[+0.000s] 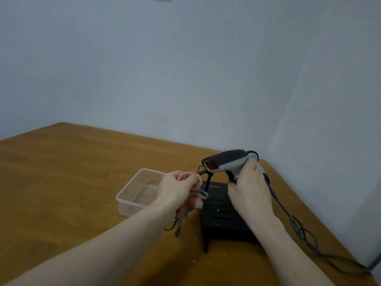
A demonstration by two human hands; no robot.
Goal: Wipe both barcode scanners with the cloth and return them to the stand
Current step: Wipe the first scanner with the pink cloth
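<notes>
the right hand point(250, 188) is closed around the grip of a barcode scanner point(226, 161), fingers wrapped on the far side and the thumb lying along the near side, with the back of the hand toward the camera. the scanner is held off the surface point(72, 172), its dark upper shell level and its reddish scan window facing 9 o'clock toward the left hand. a grey cable point(296, 223) leaves the base of the grip, passes under the right hand and runs in loops toward 4 o'clock across the surface to its edge. the right forearm enters from 5 o'clock and rises to the hand. the left hand point(177, 189) is closed into a loose fist on a bunched cloth point(196, 196), pink with a black-and-white check pattern; part of the cloth shows above the knuckles and the rest hangs below the palm toward 6 o'clock. the left hand sits near the scan window, apart from it. the left forearm enters from 7 o'clock. a black slotted stand point(220, 215) rests on the surface between and below the two hands, directly under the scanner, with a thin black wire bracket rising at its 11 o'clock corner. a clear plastic container point(132, 200) stands on the surface at 9 o'clock from the stand, just beside the left hand. only one scanner is visible.
</notes>
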